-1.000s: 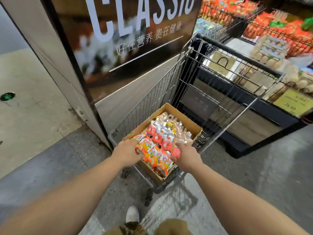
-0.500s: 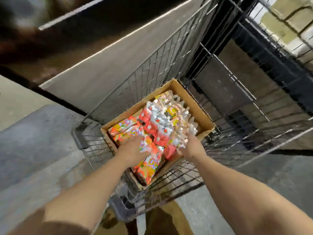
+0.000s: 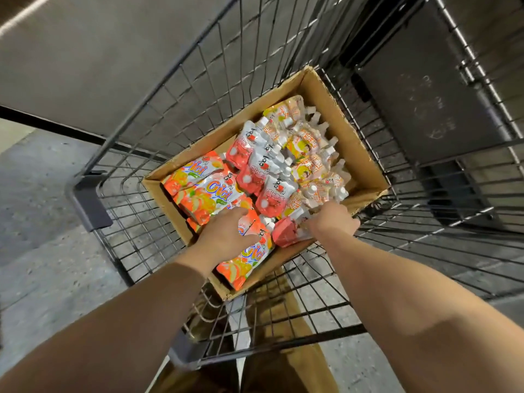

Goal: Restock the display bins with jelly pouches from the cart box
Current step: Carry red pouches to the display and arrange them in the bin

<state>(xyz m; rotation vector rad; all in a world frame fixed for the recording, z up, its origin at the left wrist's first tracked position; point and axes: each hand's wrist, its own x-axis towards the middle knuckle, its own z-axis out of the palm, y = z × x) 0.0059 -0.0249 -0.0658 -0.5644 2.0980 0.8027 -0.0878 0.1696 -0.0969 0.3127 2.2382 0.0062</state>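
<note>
Both hands reach into the box (image 3: 334, 109) in the cart (image 3: 158, 131): left hand (image 3: 226, 236) rests flat on the orange pouches (image 3: 209, 191), fingers relaxed; right hand (image 3: 331, 222) pinches a red pouch (image 3: 286, 234). Pouches look soft, slick and squashy; gripping near the spouts seems surest.

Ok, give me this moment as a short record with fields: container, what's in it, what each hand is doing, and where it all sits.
container: open cardboard box
location: inside the wire shopping cart
contents: orange Cici pouches on the left, red-and-white spouted pouches in the middle, pale orange spouted pouches on the right
left hand: resting on the Cici pouches, fingers extended
right hand: reaching in at the box's near right corner, by a red pouch; grip not clear
</note>
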